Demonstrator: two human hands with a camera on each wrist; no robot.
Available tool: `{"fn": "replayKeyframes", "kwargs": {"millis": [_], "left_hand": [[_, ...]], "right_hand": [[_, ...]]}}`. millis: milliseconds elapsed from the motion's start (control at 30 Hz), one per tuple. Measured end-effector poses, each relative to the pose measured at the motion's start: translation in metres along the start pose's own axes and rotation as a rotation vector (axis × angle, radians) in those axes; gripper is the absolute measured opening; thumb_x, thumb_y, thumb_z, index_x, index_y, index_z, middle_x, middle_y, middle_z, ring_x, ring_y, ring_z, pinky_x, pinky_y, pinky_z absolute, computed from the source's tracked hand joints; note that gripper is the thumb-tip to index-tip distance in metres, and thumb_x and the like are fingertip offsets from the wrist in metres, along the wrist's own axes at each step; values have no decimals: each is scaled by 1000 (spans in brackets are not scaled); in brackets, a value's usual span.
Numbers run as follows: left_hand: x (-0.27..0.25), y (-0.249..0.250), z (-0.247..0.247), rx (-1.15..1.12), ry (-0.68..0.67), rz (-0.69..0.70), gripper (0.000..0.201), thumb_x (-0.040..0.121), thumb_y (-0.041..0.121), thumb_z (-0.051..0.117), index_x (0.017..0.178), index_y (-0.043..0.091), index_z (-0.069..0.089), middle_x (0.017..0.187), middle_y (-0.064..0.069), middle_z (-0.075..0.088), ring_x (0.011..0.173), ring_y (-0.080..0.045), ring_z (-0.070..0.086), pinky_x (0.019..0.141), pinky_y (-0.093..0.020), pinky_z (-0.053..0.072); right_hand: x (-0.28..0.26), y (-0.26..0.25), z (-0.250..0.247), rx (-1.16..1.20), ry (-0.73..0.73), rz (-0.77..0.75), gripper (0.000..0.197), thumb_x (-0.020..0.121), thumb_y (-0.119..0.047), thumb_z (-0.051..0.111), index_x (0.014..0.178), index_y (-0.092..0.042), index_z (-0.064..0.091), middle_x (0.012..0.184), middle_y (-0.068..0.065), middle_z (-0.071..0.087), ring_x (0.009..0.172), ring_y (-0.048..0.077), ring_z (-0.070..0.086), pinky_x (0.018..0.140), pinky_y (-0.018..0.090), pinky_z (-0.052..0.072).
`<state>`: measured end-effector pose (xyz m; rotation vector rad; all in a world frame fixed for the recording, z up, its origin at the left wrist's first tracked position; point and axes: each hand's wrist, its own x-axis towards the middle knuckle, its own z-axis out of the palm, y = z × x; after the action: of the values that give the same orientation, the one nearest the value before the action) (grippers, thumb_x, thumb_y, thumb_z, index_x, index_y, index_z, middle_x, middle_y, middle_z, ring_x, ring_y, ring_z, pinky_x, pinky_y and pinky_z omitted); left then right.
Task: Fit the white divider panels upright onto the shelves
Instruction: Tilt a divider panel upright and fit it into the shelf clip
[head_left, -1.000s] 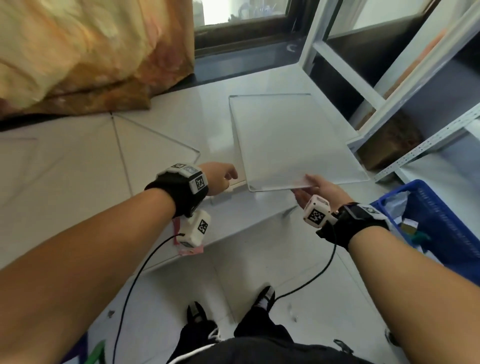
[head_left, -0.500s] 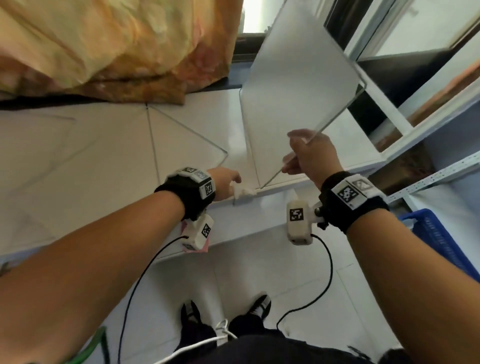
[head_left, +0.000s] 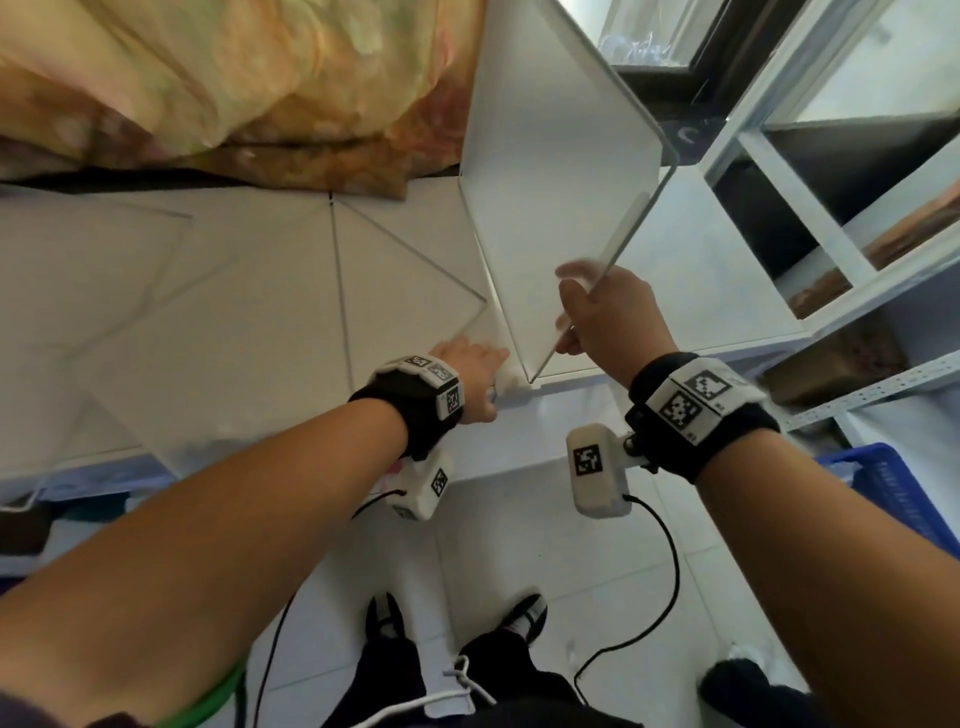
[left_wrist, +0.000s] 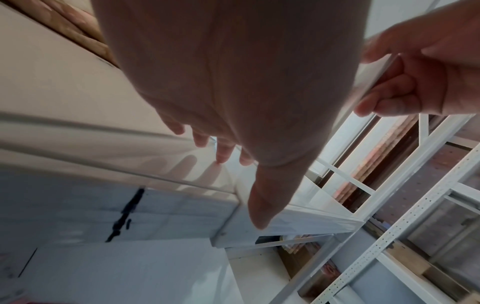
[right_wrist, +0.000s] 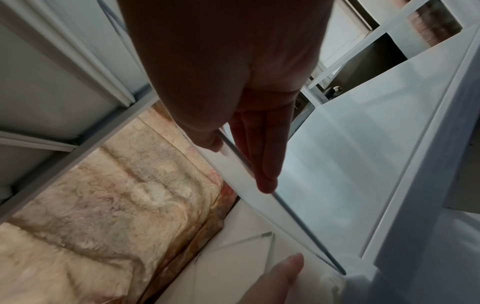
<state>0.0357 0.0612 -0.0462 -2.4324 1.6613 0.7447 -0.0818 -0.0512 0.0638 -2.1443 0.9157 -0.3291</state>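
The right hand (head_left: 605, 317) pinches the near edge of a white panel (head_left: 550, 171), thumb on one face and fingers (right_wrist: 262, 156) flat along the other. The panel stands nearly upright on the white shelf (head_left: 675, 291), its lower near corner at the shelf's front lip, and leans slightly toward 1 o'clock. The left hand (head_left: 470, 364), at 9 o'clock from that corner, rests on the shelf edge with fingers straight and relaxed, gripping nothing. Further panels (head_left: 249, 312) lie flat at 9 o'clock. A blanket (head_left: 218, 88) sits at 11 o'clock; a blue basket (head_left: 904, 499) at 4 o'clock.
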Motion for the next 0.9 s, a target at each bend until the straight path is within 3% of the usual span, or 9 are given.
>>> {"fn": "replayKeyframes", "kwargs": {"millis": [167,367,467,567,700,800,900], "left_hand": [[-2,-9,7,38,-24,-75,93,84,63,52,154,30,2,164,-2,2,150,-24,0,117,-53,-3],[-2,-15,-2,22,-29,-325,114,70,72,62,154,23,3,162,-16,-4,147,-38,-11,116,-56,-9],[0,-6,-3,-27,-7,-263,112,73,65,66,154,24,2,163,-11,-8,147,-36,-14,116,-56,-8],[3,7,2,-116,60,-153,105,76,64,64,154,23,7,163,-3,4,149,-32,-5,118,-54,-1],[4,19,5,-200,110,-94,97,83,63,58,154,20,7,163,2,11,149,-27,3,119,-50,2],[4,22,7,-229,152,-119,91,86,59,56,153,20,10,160,0,20,149,-28,8,119,-50,5],[6,22,9,-258,196,-123,83,86,56,59,150,20,20,157,-3,26,149,-29,7,119,-49,7]], "right_hand": [[-2,-6,3,0,1,-14,33,95,-19,39,120,-14,61,76,11,71,55,17,71,63,36,62],[-2,-10,7,-53,12,-34,33,97,-21,38,120,-13,60,76,8,71,53,14,70,63,33,62],[-3,-11,7,-66,17,-40,32,97,-22,38,118,-12,60,75,7,71,53,12,70,63,31,62],[-3,-12,7,-79,14,-38,32,97,-23,38,114,-9,62,73,8,71,51,11,70,62,34,62],[-2,-15,7,-92,-1,-15,36,97,-22,36,92,1,64,65,13,71,48,13,69,61,39,61],[-1,-11,10,-130,-108,62,35,94,-24,39,83,-1,63,69,14,72,49,18,69,59,37,61],[4,-1,17,-288,-286,124,27,92,-24,44,84,-7,63,71,8,72,45,12,65,45,23,49]]}}
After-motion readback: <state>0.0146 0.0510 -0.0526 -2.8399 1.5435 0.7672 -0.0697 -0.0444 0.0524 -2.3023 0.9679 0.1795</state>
